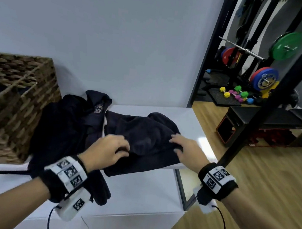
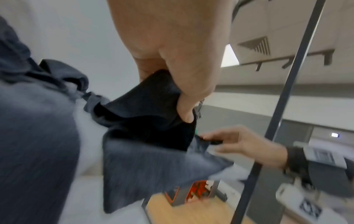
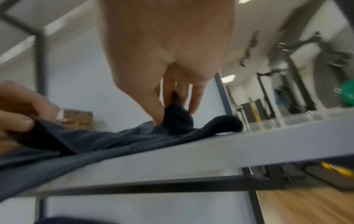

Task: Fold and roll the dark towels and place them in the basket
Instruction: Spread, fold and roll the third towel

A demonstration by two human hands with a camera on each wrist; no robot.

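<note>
A: Where is the dark towel [image 1: 141,132] the hands are working on?

B: On the white bench [image 1: 186,121], to the right of the wicker basket [image 1: 18,105]. It lies rumpled, bunched up in the middle, and its near edge hangs over the bench's front lip.

A: What is the left hand [image 1: 106,152] doing?

B: It grips the towel's near left part. The left wrist view shows the thumb and curled fingers [image 2: 187,97] pinching a fold of dark cloth, lifted off the bench.

A: And the right hand [image 1: 187,151]?

B: It is at the towel's right edge, farther from the basket. In the right wrist view the thumb and fingers [image 3: 159,112] are closed on a small raised peak of the fabric, so it is grasping the towel too. The view is blurred, so I can't say how many fingers share the hold.

A: Are there other towels?

B: A heap of dark towels [image 1: 68,124] sits just beside the basket, between it and the one being handled. The heap touches the basket's right wall and drapes down over the bench's front. One piece at the top shows pale lettering, too blurred to read.

A: Is anything in the basket?

B: Its inside is in shadow; I can't tell.

A: What lies beyond the bench?

B: On the side away from the basket, a wooden floor [image 1: 249,197], a black weight bench [image 1: 267,120], coloured weight plates [image 1: 264,79] and small dumbbells [image 1: 235,94]. A black pole [image 1: 252,124] slants across that side.
</note>
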